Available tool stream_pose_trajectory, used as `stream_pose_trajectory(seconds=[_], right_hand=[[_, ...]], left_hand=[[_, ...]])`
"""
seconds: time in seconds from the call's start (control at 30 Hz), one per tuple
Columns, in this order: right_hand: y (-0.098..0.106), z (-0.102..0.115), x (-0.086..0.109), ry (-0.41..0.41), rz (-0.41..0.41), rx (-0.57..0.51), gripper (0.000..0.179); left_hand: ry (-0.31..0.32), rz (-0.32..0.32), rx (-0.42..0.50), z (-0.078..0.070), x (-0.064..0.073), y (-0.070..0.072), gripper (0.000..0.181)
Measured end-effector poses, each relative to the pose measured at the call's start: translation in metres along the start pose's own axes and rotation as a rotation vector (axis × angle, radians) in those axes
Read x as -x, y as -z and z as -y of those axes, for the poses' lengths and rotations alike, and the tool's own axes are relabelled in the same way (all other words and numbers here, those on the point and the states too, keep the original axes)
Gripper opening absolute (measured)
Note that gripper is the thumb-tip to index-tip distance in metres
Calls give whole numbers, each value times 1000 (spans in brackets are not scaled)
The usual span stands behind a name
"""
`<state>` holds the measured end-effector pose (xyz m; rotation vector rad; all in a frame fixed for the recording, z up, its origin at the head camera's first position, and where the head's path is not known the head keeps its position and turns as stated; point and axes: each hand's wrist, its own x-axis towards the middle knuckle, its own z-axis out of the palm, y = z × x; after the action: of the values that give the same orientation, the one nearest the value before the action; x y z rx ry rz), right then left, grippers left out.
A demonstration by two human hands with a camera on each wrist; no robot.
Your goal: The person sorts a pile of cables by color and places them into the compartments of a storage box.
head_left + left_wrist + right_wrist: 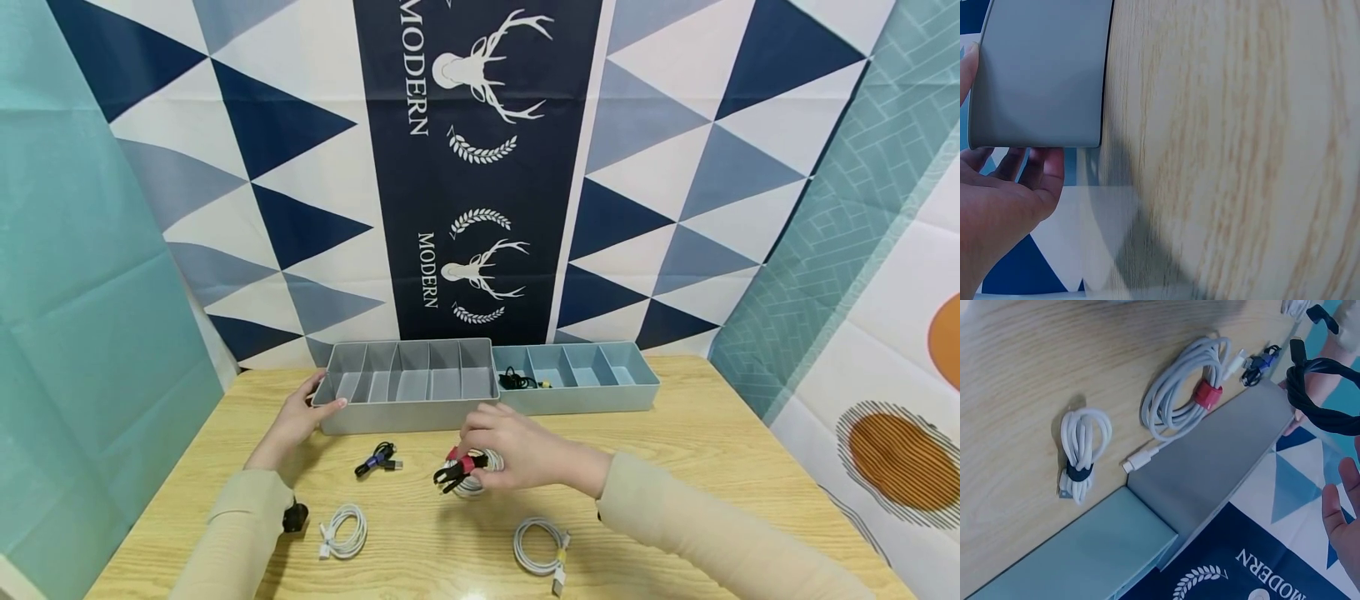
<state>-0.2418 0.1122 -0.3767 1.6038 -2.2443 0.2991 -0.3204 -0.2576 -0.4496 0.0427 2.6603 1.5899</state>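
Note:
My left hand (296, 417) holds the left end of the grey divided box (408, 414). In the left wrist view, the left hand's fingers (1047, 172) curl at the end wall of the box (1041, 75). In front of the box, my right hand (506, 446) pinches a coiled black cable (450, 475). That black cable (1322, 394) shows close up in the right wrist view, above the fingers (1334, 512). Below it on the table lies a pale coiled cable (1179, 394) with a red tie. A white cable (1085, 440) with a black tie lies beside that one.
A blue divided box (577, 400) adjoins the grey one on the right, with a black cable (517, 380) in its leftmost compartment. A small dark cable (378, 459) with a blue tie and two white coiled cables, left (345, 533) and right (538, 546), lie on the wooden table.

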Motion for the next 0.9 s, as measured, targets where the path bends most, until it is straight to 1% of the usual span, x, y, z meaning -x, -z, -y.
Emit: stream_pose_trajectory(seconds=[0.07,0.27,0.57,0.73,0.9], right_hand=[[4,-1,0,-9,0,-4,20],[16,-5,0,-21,-32,3,18],[30,-14,4,-12,-74,34,19],[38,-18,7,-36,-77,24,20],[46,-21,10,-78,-76,13,19]], left_hand=[[3,0,-1,0,0,0,96],[1,1,3,1,-1,0,93],[-23,-6,19,1,-1,0,89],[-24,-8,20,3,-2,0,85],[-18,-7,14,5,-3,0,87]])
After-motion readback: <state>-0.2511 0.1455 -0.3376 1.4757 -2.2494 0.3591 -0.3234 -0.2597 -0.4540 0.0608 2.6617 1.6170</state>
